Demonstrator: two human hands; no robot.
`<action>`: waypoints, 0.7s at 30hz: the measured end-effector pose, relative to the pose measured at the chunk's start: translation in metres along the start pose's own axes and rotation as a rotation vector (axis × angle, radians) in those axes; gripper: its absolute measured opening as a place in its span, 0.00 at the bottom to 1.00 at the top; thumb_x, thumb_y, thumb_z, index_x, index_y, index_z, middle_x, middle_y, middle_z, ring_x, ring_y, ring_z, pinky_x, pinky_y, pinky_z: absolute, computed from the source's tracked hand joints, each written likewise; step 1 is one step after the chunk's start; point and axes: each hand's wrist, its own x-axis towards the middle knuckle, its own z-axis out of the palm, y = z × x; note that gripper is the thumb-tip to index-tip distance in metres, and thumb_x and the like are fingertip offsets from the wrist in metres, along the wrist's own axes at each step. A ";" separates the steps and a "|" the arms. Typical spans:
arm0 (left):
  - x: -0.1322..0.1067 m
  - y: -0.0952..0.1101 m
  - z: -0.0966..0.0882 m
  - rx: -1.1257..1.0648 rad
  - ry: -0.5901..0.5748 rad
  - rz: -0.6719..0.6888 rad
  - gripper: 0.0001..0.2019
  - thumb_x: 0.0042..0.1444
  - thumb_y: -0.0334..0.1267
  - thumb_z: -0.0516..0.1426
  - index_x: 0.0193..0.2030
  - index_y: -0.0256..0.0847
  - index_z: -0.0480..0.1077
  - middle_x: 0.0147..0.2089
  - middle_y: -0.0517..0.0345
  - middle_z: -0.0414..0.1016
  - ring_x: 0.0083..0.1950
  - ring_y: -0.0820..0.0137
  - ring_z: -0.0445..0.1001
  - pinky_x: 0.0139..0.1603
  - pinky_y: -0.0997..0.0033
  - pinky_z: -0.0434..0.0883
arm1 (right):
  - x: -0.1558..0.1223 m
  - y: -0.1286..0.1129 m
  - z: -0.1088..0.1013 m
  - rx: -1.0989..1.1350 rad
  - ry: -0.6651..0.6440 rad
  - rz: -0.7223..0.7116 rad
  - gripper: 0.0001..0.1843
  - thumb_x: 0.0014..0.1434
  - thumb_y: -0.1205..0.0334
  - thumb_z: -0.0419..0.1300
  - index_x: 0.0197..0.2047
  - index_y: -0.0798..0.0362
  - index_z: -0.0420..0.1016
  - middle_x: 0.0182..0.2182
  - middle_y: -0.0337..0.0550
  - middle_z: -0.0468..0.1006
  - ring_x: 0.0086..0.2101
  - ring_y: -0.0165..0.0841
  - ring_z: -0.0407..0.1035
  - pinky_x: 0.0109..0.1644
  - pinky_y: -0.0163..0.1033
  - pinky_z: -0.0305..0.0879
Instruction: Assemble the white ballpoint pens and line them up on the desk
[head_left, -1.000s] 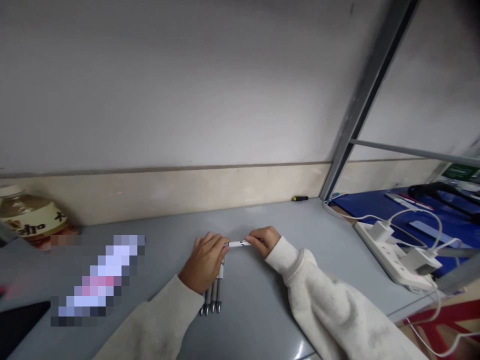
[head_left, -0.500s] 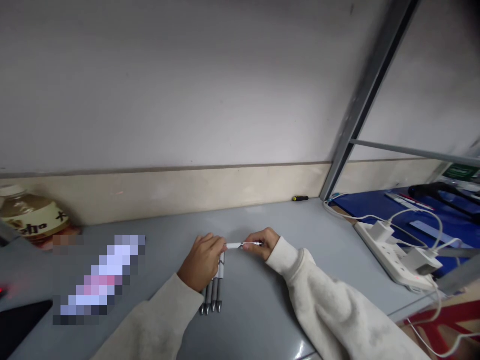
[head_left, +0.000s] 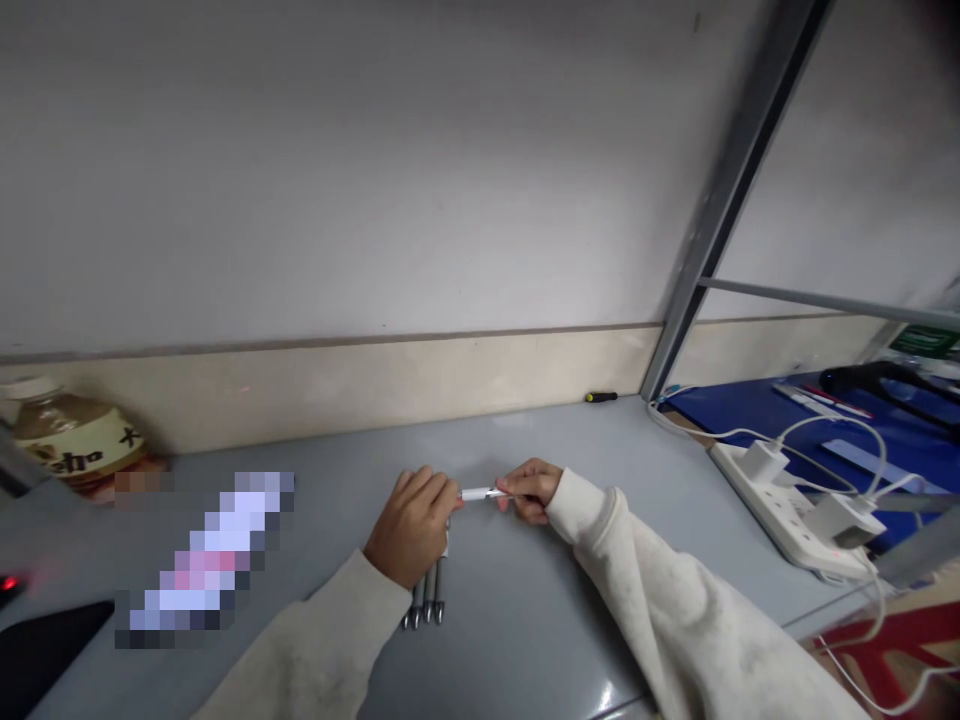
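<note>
A white pen [head_left: 474, 494] points sideways beyond several grey-ended pens [head_left: 439, 580].

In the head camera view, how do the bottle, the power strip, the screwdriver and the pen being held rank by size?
1. Power strip and bottle: too close to rank against each other.
2. Pen, going by the part that shows.
3. Screwdriver, the smallest.
</note>
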 end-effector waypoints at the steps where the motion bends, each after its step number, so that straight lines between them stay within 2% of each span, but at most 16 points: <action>1: 0.000 0.000 0.000 0.004 -0.004 0.003 0.20 0.62 0.27 0.40 0.21 0.40 0.61 0.21 0.57 0.62 0.27 0.68 0.60 0.29 0.67 0.53 | 0.001 0.000 0.000 0.029 -0.004 0.018 0.20 0.42 0.47 0.63 0.20 0.58 0.70 0.04 0.26 0.54 0.08 0.20 0.45 0.13 0.31 0.40; 4: 0.001 -0.001 -0.001 0.011 -0.036 -0.008 0.19 0.63 0.31 0.40 0.24 0.40 0.64 0.23 0.56 0.65 0.29 0.66 0.61 0.30 0.66 0.54 | 0.007 0.004 -0.001 0.107 0.056 0.023 0.20 0.39 0.48 0.65 0.21 0.59 0.71 0.05 0.27 0.56 0.10 0.20 0.49 0.16 0.31 0.48; 8: 0.001 0.000 0.000 -0.095 -0.061 -0.037 0.15 0.63 0.35 0.40 0.36 0.39 0.67 0.30 0.55 0.69 0.34 0.66 0.64 0.35 0.65 0.57 | 0.015 0.006 -0.004 0.285 0.303 -0.090 0.18 0.34 0.54 0.70 0.21 0.58 0.70 0.12 0.32 0.66 0.16 0.23 0.60 0.25 0.33 0.62; 10: 0.000 0.001 0.000 -0.184 -0.087 -0.037 0.14 0.63 0.38 0.41 0.42 0.39 0.66 0.34 0.54 0.71 0.37 0.65 0.66 0.39 0.64 0.58 | 0.017 0.004 -0.006 0.414 0.370 -0.130 0.15 0.39 0.56 0.68 0.25 0.56 0.70 0.19 0.36 0.72 0.22 0.27 0.67 0.31 0.35 0.66; 12: -0.001 0.001 -0.001 -0.249 -0.103 -0.050 0.14 0.62 0.40 0.42 0.44 0.40 0.65 0.37 0.54 0.72 0.40 0.65 0.67 0.42 0.63 0.59 | 0.017 0.001 -0.008 0.520 0.388 -0.149 0.11 0.46 0.56 0.64 0.28 0.54 0.69 0.22 0.38 0.73 0.26 0.29 0.69 0.34 0.38 0.67; 16: -0.003 -0.005 -0.002 -0.300 -0.099 -0.141 0.14 0.62 0.40 0.41 0.43 0.40 0.65 0.37 0.54 0.72 0.40 0.64 0.68 0.43 0.62 0.59 | 0.016 0.000 -0.009 0.604 0.347 -0.235 0.10 0.52 0.56 0.58 0.34 0.52 0.66 0.17 0.32 0.66 0.19 0.27 0.64 0.32 0.40 0.68; 18: -0.003 -0.007 -0.002 -0.303 -0.093 -0.175 0.13 0.62 0.39 0.41 0.41 0.41 0.65 0.36 0.55 0.72 0.40 0.65 0.69 0.42 0.62 0.59 | 0.016 0.000 -0.008 0.594 0.334 -0.280 0.15 0.50 0.56 0.60 0.40 0.50 0.63 0.17 0.29 0.65 0.18 0.27 0.63 0.29 0.39 0.67; 21: -0.003 -0.008 0.000 -0.300 -0.075 -0.196 0.13 0.62 0.38 0.41 0.40 0.40 0.65 0.36 0.55 0.72 0.40 0.65 0.69 0.42 0.62 0.59 | 0.014 0.001 -0.005 0.564 0.349 -0.310 0.30 0.46 0.58 0.64 0.50 0.44 0.55 0.18 0.28 0.67 0.20 0.28 0.65 0.26 0.37 0.67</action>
